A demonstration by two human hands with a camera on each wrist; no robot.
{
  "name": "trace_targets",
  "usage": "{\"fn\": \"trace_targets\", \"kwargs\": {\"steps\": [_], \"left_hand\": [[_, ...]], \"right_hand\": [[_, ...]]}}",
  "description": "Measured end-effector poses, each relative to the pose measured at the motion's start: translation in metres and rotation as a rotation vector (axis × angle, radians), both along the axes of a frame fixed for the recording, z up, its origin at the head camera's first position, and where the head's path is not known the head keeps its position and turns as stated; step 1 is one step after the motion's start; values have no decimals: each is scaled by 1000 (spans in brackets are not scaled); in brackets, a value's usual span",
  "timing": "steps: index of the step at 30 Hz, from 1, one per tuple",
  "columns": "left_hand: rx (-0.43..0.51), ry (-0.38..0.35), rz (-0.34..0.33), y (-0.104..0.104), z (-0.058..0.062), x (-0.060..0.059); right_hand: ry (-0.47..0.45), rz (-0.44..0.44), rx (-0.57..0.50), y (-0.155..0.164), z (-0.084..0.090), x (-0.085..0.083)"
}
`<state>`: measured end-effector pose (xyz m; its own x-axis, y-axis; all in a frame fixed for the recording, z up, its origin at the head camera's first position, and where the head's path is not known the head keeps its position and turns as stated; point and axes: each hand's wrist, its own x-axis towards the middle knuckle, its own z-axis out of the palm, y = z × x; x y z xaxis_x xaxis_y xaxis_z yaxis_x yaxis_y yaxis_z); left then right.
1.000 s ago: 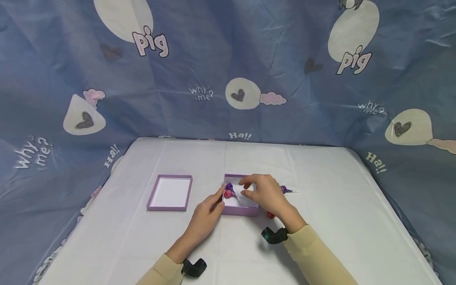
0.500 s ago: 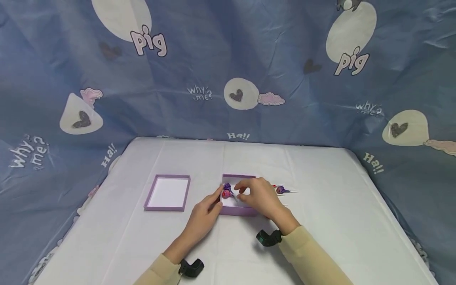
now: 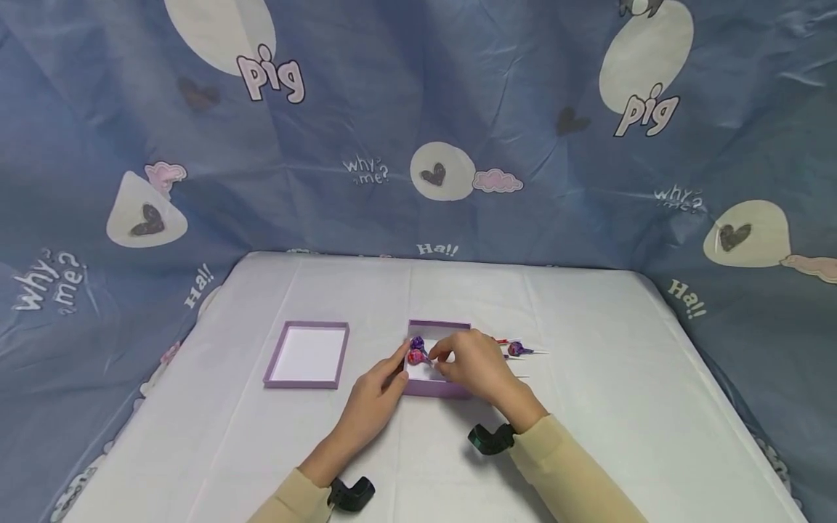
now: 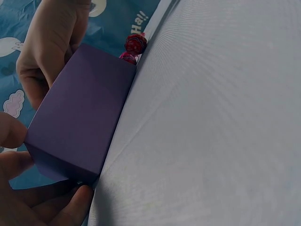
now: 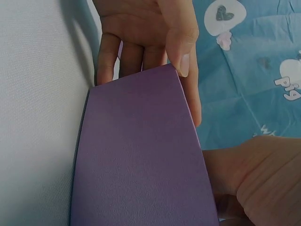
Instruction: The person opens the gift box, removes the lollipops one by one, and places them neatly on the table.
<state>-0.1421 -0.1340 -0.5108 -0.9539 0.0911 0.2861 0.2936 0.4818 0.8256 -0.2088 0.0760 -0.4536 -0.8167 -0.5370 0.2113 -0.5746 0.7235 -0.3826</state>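
An open purple box [image 3: 437, 389] with a white inside sits in mid-table. My left hand [image 3: 374, 399] holds its left side; in the right wrist view the thumb [image 5: 184, 63] lies at the top corner and other fingers lie along the wall. Inside the box, at the left, are a purple-wrapped lollipop [image 3: 416, 341] and a red-pink one [image 3: 415, 357]. My right hand [image 3: 477, 363] reaches over the right wall, its thumb and forefinger pinching the lollipop stick end. The fingertips partly hide the sticks, and the box wall hides them in both wrist views.
A shallow purple lid [image 3: 306, 385], white inside, lies left of the box. Right of the box are more lollipops, one purple [image 3: 516, 349], partly behind the right hand. Red wrapped heads [image 4: 136, 43] show beyond the box in the left wrist view. A blue printed cloth [image 3: 366, 218] hangs behind.
My right hand has moved slightly left and down into the box, and its thumb and forefinger have closed together at the sticks. The left hand keeps its hold on the box.
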Motion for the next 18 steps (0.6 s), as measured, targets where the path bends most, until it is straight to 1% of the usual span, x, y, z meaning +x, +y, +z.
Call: {"fn": "trace_targets", "kwargs": {"steps": [6, 10, 13, 18], "left_hand": [[10, 10, -4, -1, -1, -1], [11, 22, -5, -2, -1, -1], [7, 23, -5, -2, 0, -1], [0, 9, -18, -2, 0, 0]], "right_hand": [[9, 13, 22, -3, 1, 0], [40, 16, 36, -6, 3, -3], [50, -3, 49, -9, 4, -4], [31, -63, 105, -17, 6, -6]]}}
